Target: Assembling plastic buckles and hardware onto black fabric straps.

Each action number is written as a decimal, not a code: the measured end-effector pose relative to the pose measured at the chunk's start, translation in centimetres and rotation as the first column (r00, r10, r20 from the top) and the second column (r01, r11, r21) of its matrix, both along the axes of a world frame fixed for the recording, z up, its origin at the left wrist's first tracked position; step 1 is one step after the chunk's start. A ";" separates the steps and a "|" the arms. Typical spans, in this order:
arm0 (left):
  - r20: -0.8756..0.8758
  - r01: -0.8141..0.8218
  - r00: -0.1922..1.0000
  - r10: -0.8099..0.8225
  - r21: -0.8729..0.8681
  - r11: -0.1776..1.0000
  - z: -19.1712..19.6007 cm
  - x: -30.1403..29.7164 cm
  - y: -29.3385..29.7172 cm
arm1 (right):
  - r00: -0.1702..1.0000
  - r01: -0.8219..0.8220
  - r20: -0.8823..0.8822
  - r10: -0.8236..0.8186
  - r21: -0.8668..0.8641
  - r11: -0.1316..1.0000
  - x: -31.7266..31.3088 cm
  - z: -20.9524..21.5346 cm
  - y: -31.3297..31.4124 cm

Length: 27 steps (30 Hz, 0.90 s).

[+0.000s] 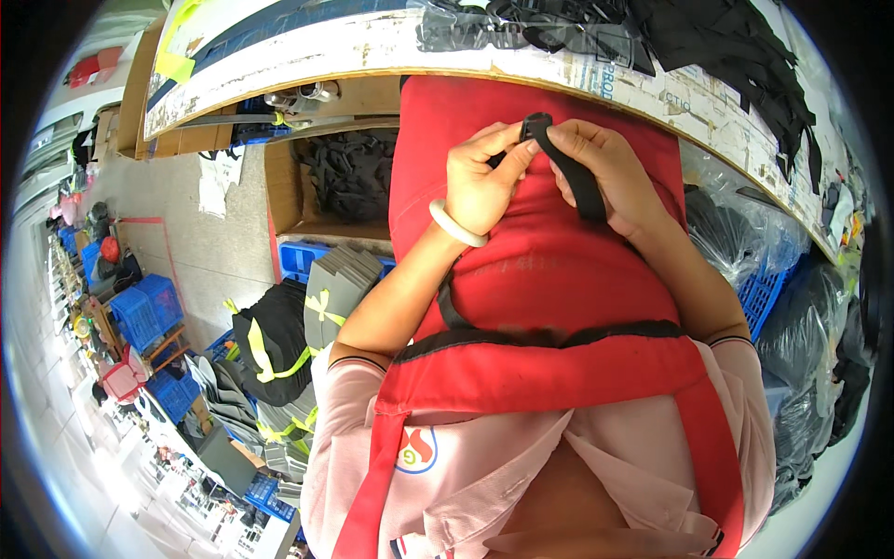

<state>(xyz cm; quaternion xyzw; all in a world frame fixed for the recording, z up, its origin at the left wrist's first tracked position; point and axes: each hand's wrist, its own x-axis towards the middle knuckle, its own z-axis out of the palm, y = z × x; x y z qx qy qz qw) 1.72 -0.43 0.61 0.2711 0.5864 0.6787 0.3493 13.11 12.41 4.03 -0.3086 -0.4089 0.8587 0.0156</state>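
Over the red apron [549, 270] on my lap, both hands work on one black webbing strap [582, 184]. A small black buckle [535, 123] sits at the strap's upper end. My left hand [477, 182], with a pale bangle at its wrist, is closed, pinching the buckle end between thumb and fingers. My right hand [610, 172] is closed on the strap just beside the buckle, its thumb near the top. The strap's tail hangs down across the right palm. Fingers partly hide how the webbing runs through the buckle.
Just beyond my hands runs the worn white table edge [354, 58]. A clear plastic bag of black parts [531, 35] and a heap of black straps [736, 65] lie on it. A cardboard box [284, 186] of black pieces stands left; bagged goods [731, 228] are at right.
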 end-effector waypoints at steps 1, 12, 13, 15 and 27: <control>0.003 0.000 1.000 0.000 0.000 1.000 0.0 0.0 0.1 | 1.000 0.000 0.003 0.000 0.000 1.000 -0.1 0.1 -0.1; -0.462 -0.047 0.885 0.052 0.022 0.999 -0.7 -0.8 0.0 | 0.992 0.097 -0.093 -0.080 0.192 0.977 -0.9 -0.8 -0.5; -0.463 -0.047 0.885 0.052 0.022 0.999 -0.7 -0.9 0.1 | 0.992 0.097 -0.093 -0.080 0.192 0.977 -0.9 -1.0 -0.3; -0.553 0.009 0.833 0.021 0.052 0.999 -0.8 -1.0 0.0 | 0.996 0.049 -0.084 -0.041 0.090 0.995 -0.8 -1.5 0.1; 0.721 0.127 0.692 -0.041 -0.065 0.990 -0.6 -1.9 -0.2 | 0.978 0.052 -0.167 0.125 0.775 0.629 -1.0 -2.8 0.4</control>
